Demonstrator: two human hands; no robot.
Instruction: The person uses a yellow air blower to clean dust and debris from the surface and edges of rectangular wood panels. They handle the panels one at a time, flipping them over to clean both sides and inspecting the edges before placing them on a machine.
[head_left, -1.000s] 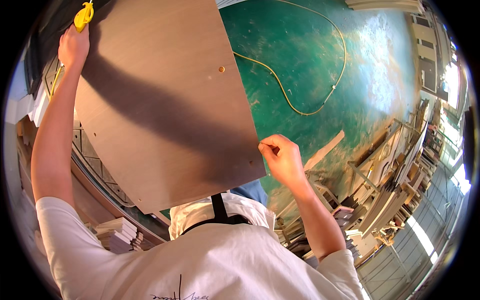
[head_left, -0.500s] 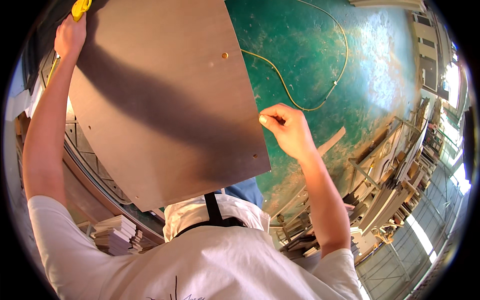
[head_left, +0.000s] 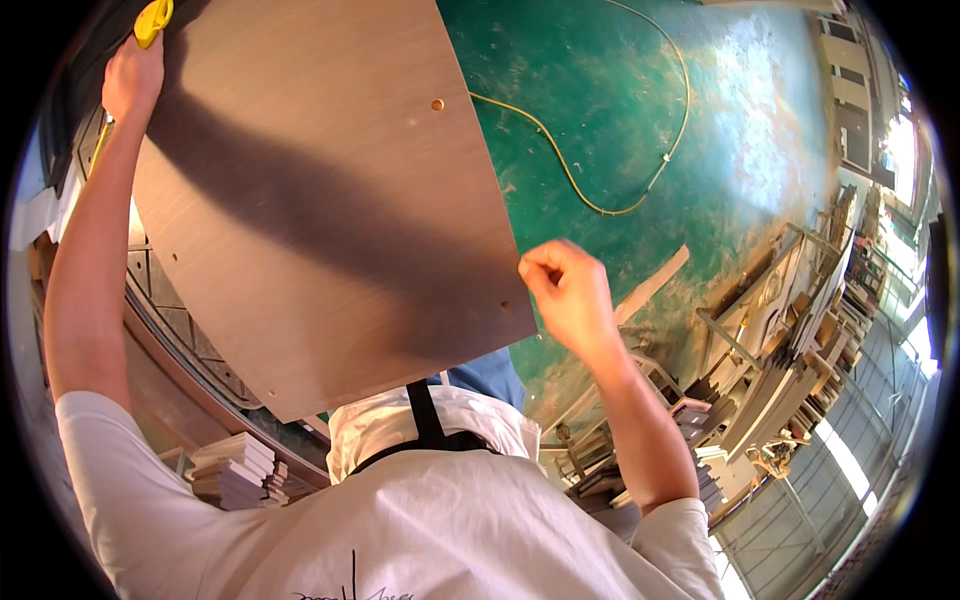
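Note:
I hold a large brown wooden panel (head_left: 320, 210) with small drilled holes, tilted in front of me. My left hand (head_left: 130, 80) grips its far left corner at the top of the view, arm stretched out. A yellow object (head_left: 152, 20) sticks out just above that hand; whether the hand holds it is unclear. My right hand (head_left: 565, 290) is closed on the panel's right edge near its lower right corner. My white shirt and dark apron strap fill the bottom of the view.
A yellow hose (head_left: 600, 190) winds across the green floor (head_left: 700, 150), and a pale wooden strip (head_left: 650, 285) lies near my right hand. Stacked small boards (head_left: 235, 470) sit lower left. Racks of wooden parts (head_left: 790, 350) stand right. A gridded machine bed (head_left: 160, 300) lies under the panel.
The panel has shifted slightly upward and away, with my left hand reaching a little further out. My right hand rose along the panel's right edge, then dropped back slightly.

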